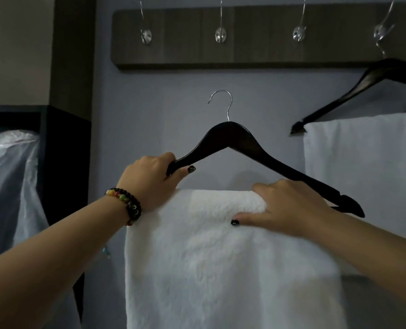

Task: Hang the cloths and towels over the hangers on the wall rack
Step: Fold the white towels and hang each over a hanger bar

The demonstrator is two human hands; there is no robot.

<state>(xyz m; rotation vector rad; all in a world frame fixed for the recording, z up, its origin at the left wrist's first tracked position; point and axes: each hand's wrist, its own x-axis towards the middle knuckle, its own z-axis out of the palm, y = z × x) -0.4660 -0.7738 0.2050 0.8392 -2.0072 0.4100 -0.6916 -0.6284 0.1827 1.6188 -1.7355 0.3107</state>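
- At the far right, 1 white towel (pixel 363 176) already drapes over a dark hanger (pixel 354 91) that hangs from the rightmost hook (pixel 382 32) of the wall rack (pixel 244 53); that part looks done.
- A 2nd towel (pixel 221 257) lies folded over the bar of a black hanger (pixel 230 136) held in front of the wall, below the rack. Its metal hook (pixel 223 103) is on no rack hook yet, so hanging it up is left, by my reading.
- 3 rack hooks to the left stand bare; whether more cloths wait cannot be told.
- The left hand (pixel 149 176) is raised, its fingers curled round the hanger's left arm.
- The right hand (pixel 289 205) is laid over the towel's top fold, thumb under and fingers over, pinching it near the hanger's right end.
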